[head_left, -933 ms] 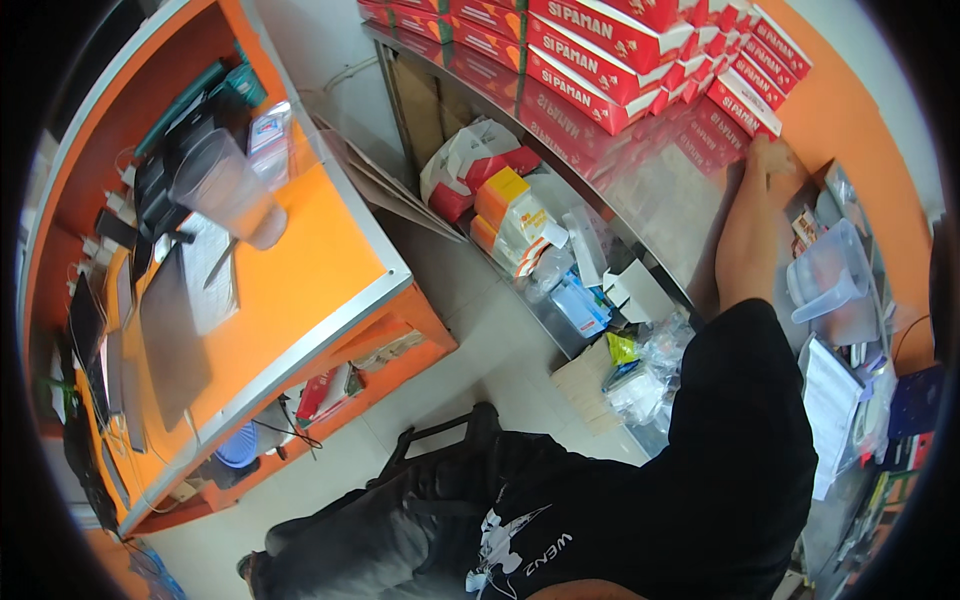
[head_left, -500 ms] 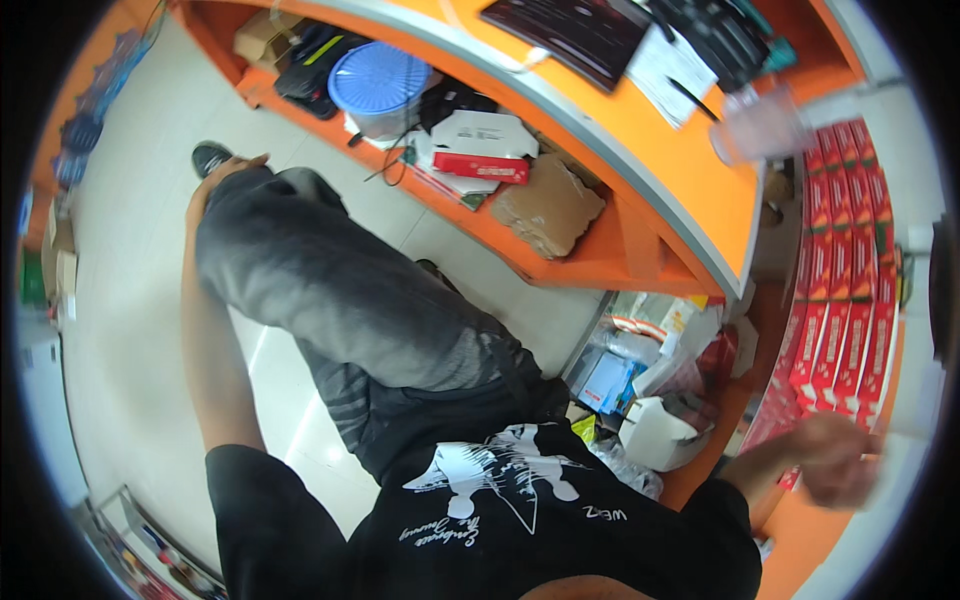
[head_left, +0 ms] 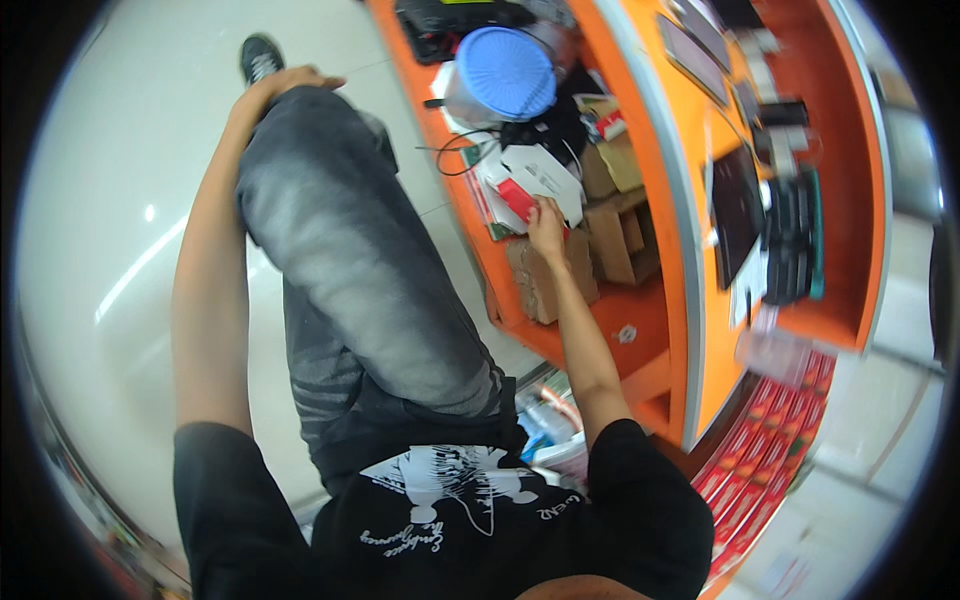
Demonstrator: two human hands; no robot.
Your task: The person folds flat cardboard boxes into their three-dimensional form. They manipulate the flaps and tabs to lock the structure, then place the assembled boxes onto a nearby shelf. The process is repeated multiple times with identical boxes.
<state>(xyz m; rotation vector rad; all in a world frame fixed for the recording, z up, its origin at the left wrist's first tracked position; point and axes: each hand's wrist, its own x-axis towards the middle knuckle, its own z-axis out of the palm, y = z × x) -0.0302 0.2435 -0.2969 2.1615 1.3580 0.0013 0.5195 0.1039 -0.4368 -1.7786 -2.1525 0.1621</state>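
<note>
I'm bracing my left hand (head_left: 290,82) flat on my knee for balance; my right hand (head_left: 546,215) is pinching the red-and-white box (head_left: 530,185) on the lower shelf (head_left: 640,320).

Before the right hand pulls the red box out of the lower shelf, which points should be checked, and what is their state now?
1. Right hand on the red box: ok, the fingers touch its end.
2. Firm grip on the box: cannot tell, the fingers hide the contact.
3. Box free to slide: not ok, a white box lies against it.
4. Black cable away from the box: cannot tell, it runs close by.
5. Body steady: ok, the left hand rests on the knee.
6. Blue-lidded tub out of the way: ok, it stands further along the shelf.
</note>
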